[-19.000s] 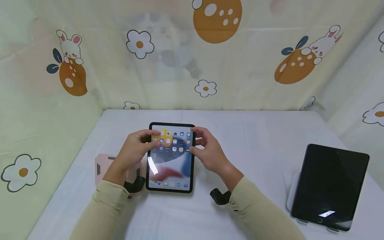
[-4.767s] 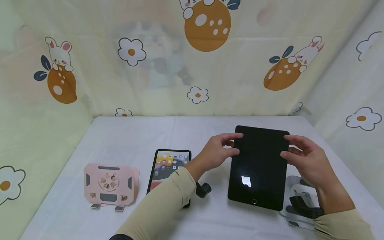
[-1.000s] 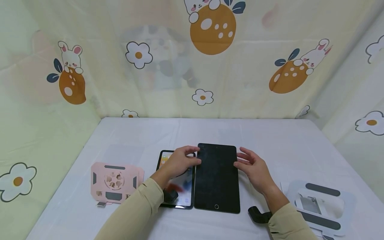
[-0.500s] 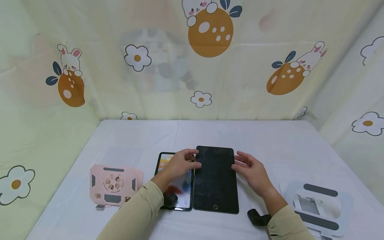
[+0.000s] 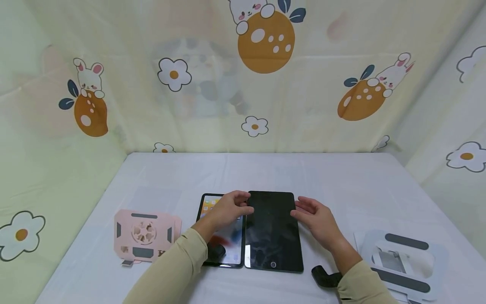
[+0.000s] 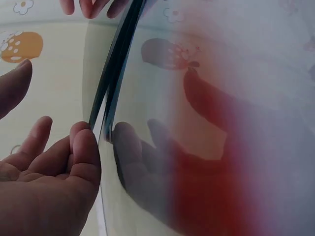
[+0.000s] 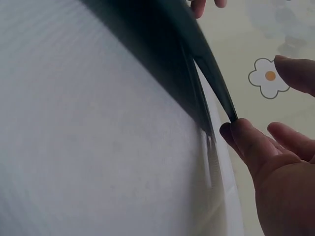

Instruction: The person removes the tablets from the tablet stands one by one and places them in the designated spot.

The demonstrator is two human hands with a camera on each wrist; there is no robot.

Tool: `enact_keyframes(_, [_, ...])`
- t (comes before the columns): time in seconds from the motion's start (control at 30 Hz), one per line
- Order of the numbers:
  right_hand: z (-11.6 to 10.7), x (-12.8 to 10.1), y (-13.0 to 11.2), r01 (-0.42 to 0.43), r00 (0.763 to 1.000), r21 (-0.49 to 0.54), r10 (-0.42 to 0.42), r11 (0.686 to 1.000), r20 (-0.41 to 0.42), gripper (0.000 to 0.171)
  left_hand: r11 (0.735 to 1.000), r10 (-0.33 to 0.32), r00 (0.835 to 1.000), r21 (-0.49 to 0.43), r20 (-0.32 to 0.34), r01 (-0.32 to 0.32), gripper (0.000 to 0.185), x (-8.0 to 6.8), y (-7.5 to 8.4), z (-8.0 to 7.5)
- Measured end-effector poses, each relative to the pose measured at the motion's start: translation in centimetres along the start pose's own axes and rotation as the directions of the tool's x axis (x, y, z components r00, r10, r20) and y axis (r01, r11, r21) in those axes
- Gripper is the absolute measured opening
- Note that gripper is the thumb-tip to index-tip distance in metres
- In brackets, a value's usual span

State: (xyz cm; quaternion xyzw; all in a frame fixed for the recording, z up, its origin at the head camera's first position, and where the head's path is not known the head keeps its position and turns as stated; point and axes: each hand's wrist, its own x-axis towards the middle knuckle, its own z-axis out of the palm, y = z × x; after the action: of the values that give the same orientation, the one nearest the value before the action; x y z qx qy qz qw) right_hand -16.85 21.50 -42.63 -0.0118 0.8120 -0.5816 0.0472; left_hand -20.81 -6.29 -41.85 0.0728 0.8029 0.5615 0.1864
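Observation:
A black tablet (image 5: 271, 230), screen dark and home button at the near end, lies just right of a lit tablet (image 5: 236, 232). In the left wrist view, my left hand (image 5: 229, 210) reaches over the lit tablet, fingertips (image 6: 84, 129) at the black tablet's edge and thumb raised apart. My right hand (image 5: 317, 221) has fingertips (image 7: 238, 123) at the opposite edge, its thumb (image 7: 298, 73) also apart. Both wrist views show the black tablet tilted, a narrow wedge beneath it. My left forearm hides part of the lit tablet.
A pink tablet stand (image 5: 127, 238) stands on the left, partly hidden by my left sleeve. On the right is a pale blue tablet stand (image 5: 438, 255) with dark pads. Both rest on the white table (image 5: 326, 173), with patterned curtains (image 5: 296, 126) around it.
The black tablet has come off the pale blue stand and left, beside the lit one. Its far edge has just sunk, both hands staying at its sides. Earlier, both hands held the lit tablet.

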Motion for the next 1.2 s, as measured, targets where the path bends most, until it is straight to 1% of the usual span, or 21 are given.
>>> enact_keyframes(0.27, [0.4, 0.2, 0.1, -0.015, 1.0, -0.004, 0.015, 1.0, 0.011, 0.066, 1.0, 0.019, 1.0, -0.001, 0.01, -0.019, 0.05, 0.3, -0.4, -0.4])
enact_keyframes(0.53, [0.7, 0.3, 0.1, -0.027, 0.999, 0.008, 0.027, 1.0, 0.034, 0.065, 1.0, -0.017, 1.0, -0.002, 0.007, 0.017, 0.051, 0.4, -0.6, -0.3])
enact_keyframes(0.8, [0.7, 0.5, 0.1, -0.027, 0.999, 0.016, 0.027, 1.0, 0.04, 0.065, 1.0, -0.01, 1.0, -0.008, 0.019, 0.011, 0.053, 0.4, -0.4, -0.2])
enact_keyframes(1.03, [1.0, 0.3, -0.1, -0.043, 0.997, 0.017, 0.042, 0.999, 0.058, 0.077, 1.0, -0.007, 1.0, -0.028, 0.023, 0.008, 0.055, 0.5, -0.4, -0.1])
enact_keyframes(1.2, [1.1, 0.3, -0.3, -0.039, 0.997, 0.01, 0.039, 0.999, 0.062, 0.079, 0.999, -0.018, 1.0, -0.041, 0.019, 0.019, 0.056, 0.5, -0.3, -0.2])
